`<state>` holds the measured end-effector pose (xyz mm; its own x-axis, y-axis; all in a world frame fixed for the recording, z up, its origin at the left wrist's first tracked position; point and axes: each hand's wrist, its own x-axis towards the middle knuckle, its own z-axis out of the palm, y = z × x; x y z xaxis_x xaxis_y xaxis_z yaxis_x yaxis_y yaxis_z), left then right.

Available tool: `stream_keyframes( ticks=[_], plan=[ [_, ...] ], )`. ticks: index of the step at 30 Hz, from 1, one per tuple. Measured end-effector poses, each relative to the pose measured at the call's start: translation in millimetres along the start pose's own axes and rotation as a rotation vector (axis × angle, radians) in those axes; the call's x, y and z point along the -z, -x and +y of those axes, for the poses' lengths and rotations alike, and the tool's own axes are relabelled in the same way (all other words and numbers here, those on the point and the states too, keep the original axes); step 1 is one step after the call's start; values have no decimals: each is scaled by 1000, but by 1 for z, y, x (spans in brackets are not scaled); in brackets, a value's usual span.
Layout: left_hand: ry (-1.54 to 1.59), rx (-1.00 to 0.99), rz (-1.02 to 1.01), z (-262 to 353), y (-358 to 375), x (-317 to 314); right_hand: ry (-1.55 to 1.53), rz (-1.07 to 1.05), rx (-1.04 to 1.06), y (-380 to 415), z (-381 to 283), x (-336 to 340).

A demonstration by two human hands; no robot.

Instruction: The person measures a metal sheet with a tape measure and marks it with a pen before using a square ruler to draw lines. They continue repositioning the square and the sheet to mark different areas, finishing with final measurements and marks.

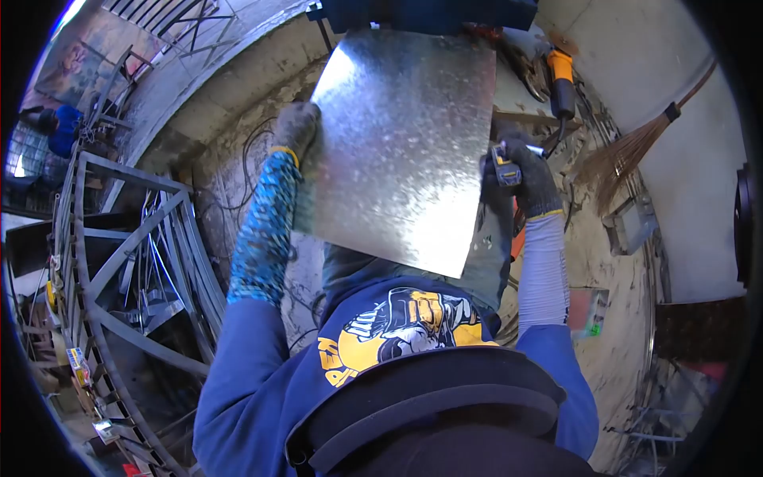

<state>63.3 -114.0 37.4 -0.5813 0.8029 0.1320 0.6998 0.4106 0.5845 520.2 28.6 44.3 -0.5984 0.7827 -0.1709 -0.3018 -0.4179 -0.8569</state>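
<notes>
A shiny galvanized metal sheet (401, 151) lies in front of my body, its near corner over my lap. My left hand (297, 127), in a dark glove with a yellow cuff, is closed on the sheet's left edge. My right hand (537, 181), gloved the same way, grips a yellow and black tape measure (506, 168) beside the sheet's right edge. A slim white-tipped stick (534, 149), perhaps a marker, pokes out by the same hand. Most of my right fingers are hidden behind the tape measure.
An orange and black corded power tool (561, 79) lies at the upper right, near a straw broom (636, 151) against the wall. A dark blue machine edge (429, 14) borders the sheet's far end. Welded metal frames (131, 238) stand at left. Cables cross the dusty floor.
</notes>
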Motion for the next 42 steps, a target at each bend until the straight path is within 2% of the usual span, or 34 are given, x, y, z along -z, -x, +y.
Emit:
stream_keyframes(
  ticks=[2, 3, 5, 7, 9, 11, 12, 13, 14, 15, 16, 18, 20, 23, 26, 27, 29, 31, 32, 33, 35, 36, 37, 39, 40, 41, 42],
  plan=[
    [-63, -80, 7, -2, -23, 17, -2, -48, -58, 8, -11, -26],
    [-62, -79, 9, -2, -30, 25, 45, -72, -11, 7, -6, -34],
    [-4, 57, -56, -8, -35, 40, -72, -107, -25, 25, -8, -66],
    [-42, 40, -44, -17, -36, 50, 93, -112, 85, 34, 1, -83],
    [14, 103, -119, -28, -36, 57, 173, -56, 60, 64, 0, -110],
    [-28, 60, -70, -31, -36, 59, 399, -95, 109, 78, 22, -103],
    [-72, -47, -35, -27, -33, 62, 321, -102, 131, 97, 24, -115],
    [-116, -148, -1, -20, -33, 65, 185, -109, 40, 115, 23, -123],
    [-235, -261, -62, -15, -42, 67, 273, -109, 96, 125, 30, -115],
    [-51, -40, -136, 9, -36, 67, 357, -115, 157, 132, 33, -102],
    [-147, -186, -104, 25, -34, 61, 395, -83, 102, 142, 24, -93],
    [-285, -261, -86, 65, -23, 49, 348, 34, 126, 149, 10, -79],
    [-278, -303, -84, 67, -34, 40, 449, 127, 287, 144, 5, -48],
    [-226, -402, -113, 86, -45, 24, 259, 234, 304, 139, -14, -16],
    [-218, -630, -93, 115, -46, 6, 261, 317, 493, 131, -41, -18],
    [-201, -715, -24, 126, -43, -2, 225, 410, 532, 123, -43, -9],
    [-229, -702, -204, 154, -39, -13, 231, 422, 629, 114, -48, -2],
    [-314, -702, -244, 158, -45, -45, 348, 450, 620, 100, -44, 21],
    [-357, -691, -355, 157, -52, -59, 453, 479, 617, 95, -35, 32],
    [-351, -688, -371, 151, -55, -74, 457, 486, 602, 90, -25, 40],
    [-411, -582, -275, 137, -55, -98, 293, 549, 482, 78, -7, 54],
    [-407, -532, -148, 133, -53, -100, 201, 522, 381, 80, -2, 61],
    [-415, -520, -159, 129, -51, -89, 196, 520, 364, 79, 0, 52],
    [-197, -717, 439, 104, -36, -50, -37, 587, 298, 84, 5, 30],
    [-164, -596, 455, 91, -23, -32, 45, 618, 272, 84, 0, 22],
    [-134, -476, 479, 77, -10, -12, 7, 532, 253, 85, -1, 31],
    [-121, -345, 447, 54, 5, 0, 107, 510, 209, 85, -3, 50]
  ],
)
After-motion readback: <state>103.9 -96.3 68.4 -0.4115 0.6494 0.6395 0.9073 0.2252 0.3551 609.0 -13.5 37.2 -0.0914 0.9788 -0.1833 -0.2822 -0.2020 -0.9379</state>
